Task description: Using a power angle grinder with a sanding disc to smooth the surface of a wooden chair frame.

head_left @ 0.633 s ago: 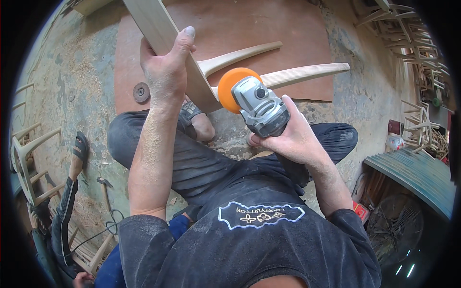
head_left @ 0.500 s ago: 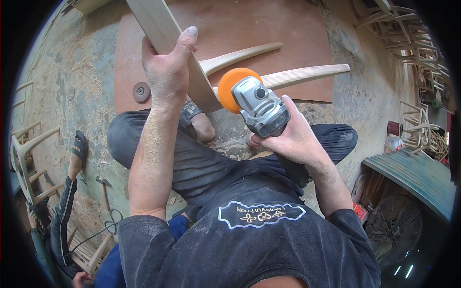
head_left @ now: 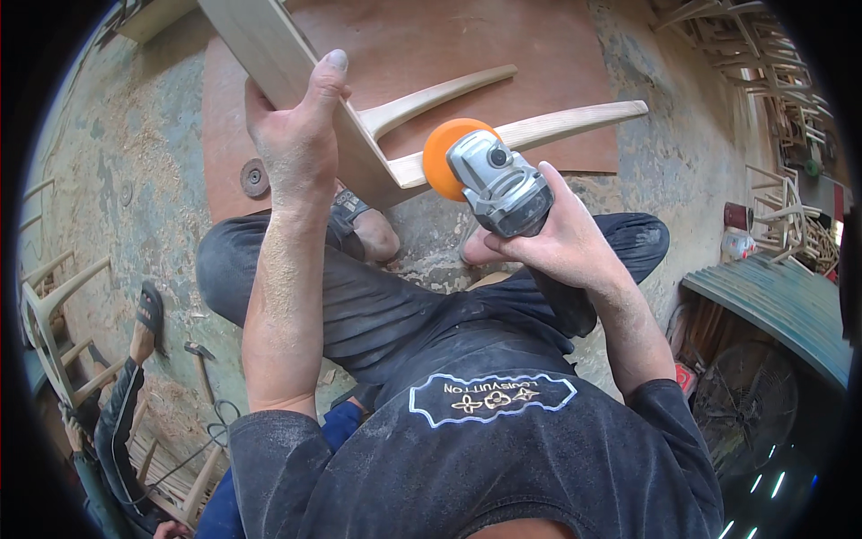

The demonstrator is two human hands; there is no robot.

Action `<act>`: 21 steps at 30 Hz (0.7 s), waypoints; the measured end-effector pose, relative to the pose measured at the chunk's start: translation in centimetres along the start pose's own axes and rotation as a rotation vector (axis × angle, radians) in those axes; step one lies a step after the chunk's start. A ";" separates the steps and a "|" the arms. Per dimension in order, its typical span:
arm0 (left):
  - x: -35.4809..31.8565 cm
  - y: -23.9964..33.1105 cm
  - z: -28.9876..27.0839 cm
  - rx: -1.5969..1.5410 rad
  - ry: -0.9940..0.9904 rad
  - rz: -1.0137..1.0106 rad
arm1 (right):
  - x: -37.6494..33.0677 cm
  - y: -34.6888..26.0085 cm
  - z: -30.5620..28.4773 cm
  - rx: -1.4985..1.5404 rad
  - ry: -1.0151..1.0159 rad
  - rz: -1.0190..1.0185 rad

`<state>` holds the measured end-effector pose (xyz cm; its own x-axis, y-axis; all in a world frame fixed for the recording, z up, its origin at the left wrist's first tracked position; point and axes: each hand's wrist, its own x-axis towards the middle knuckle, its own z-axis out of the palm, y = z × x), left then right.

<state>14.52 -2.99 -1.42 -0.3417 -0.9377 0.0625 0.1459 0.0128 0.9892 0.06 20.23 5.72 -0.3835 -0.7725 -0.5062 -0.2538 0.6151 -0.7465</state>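
Observation:
My left hand [head_left: 301, 130] is closed around the broad flat board of a pale wooden chair frame [head_left: 260, 45], thumb on top. Two curved legs reach out to the right from that frame; the nearer leg [head_left: 575, 124] passes behind the orange disc. In my right hand [head_left: 561, 225] is an angle grinder [head_left: 503, 184] with a silver head and a round orange sanding disc [head_left: 452, 159]. The disc overlaps the nearer leg close to its joint with the board; whether it touches the wood I cannot tell. The grinder's rear body is hidden by my hand.
A reddish-brown sheet [head_left: 503, 45] lies under the frame, with a dark round disc [head_left: 255, 178] near its left edge. A hammer [head_left: 199, 364] and a cable [head_left: 215, 431] lie at left, near another person's sandalled foot [head_left: 145, 323]. Chair frames stand both sides; a fan [head_left: 745, 404] is lower right.
The grinder has moved slightly right along the nearer leg, away from the board. The wooden frame and my left hand have shifted a little left in view. Both grips look the same.

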 end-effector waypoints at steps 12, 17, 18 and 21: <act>-0.2 0.2 -0.7 -0.024 -0.001 -0.035 | -2.5 3.9 -5.2 0.119 0.282 0.081; -0.3 -0.4 -0.8 0.024 -0.026 -0.001 | -2.8 2.9 -4.1 0.133 0.324 0.057; -0.4 -0.4 -0.9 0.038 -0.019 0.014 | -2.7 2.3 -3.4 0.121 0.251 -0.022; -0.9 -0.6 -0.8 0.034 0.000 0.021 | -2.0 -0.2 -1.1 0.238 0.023 0.062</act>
<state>15.47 -2.40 -2.17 -0.3392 -0.9370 0.0838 0.1215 0.0447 0.9916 -0.10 21.82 7.33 -0.4123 -0.7293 -0.5460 -0.0139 0.6043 -0.7966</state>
